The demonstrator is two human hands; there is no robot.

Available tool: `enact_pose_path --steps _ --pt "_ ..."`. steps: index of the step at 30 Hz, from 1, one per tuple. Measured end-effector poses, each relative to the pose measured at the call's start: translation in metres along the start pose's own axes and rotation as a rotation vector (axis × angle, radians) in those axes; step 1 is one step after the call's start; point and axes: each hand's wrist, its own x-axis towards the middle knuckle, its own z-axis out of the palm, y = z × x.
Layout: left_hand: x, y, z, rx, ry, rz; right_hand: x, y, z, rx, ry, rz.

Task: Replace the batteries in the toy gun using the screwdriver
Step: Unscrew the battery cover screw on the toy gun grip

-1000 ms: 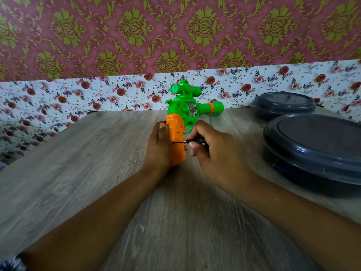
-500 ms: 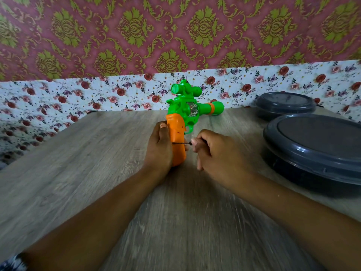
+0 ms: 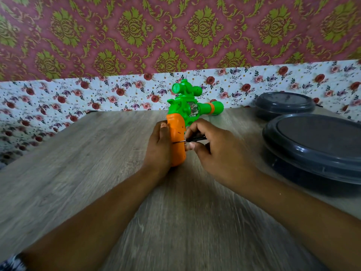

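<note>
Two dark lidded tubs (image 3: 312, 145) are parked along the table's (image 3: 78, 173) right edge, out of the way. The toy gun (image 3: 181, 122) sits mid-table toward the back edge, its orange grip pointing at the person. Left hand (image 3: 159, 149) wraps the grip to brace it – right hand (image 3: 213, 145) pinches the screwdriver (image 3: 192, 139), tip on the grip, probably at a cover screw.
</note>
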Motion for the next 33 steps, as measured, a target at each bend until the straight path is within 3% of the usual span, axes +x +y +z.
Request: enact_pose_path --steps 8,13,22,28,33 --pt "-0.003 0.006 0.002 -0.044 -0.028 -0.026 -0.002 -0.001 0.003 -0.046 -0.015 0.106" --pt "-0.002 0.001 0.001 -0.067 -0.027 -0.032 0.000 -0.002 0.000 -0.128 0.003 0.065" --pt "0.001 -0.001 0.000 -0.009 0.003 -0.013 -0.002 -0.005 0.001 0.033 0.000 0.012" --pt "-0.001 0.003 0.002 -0.047 -0.033 -0.042 0.000 0.000 0.001 -0.196 0.002 0.088" --pt "-0.003 0.006 0.002 -0.071 -0.039 -0.043 0.001 0.001 0.001 -0.221 0.010 0.065"
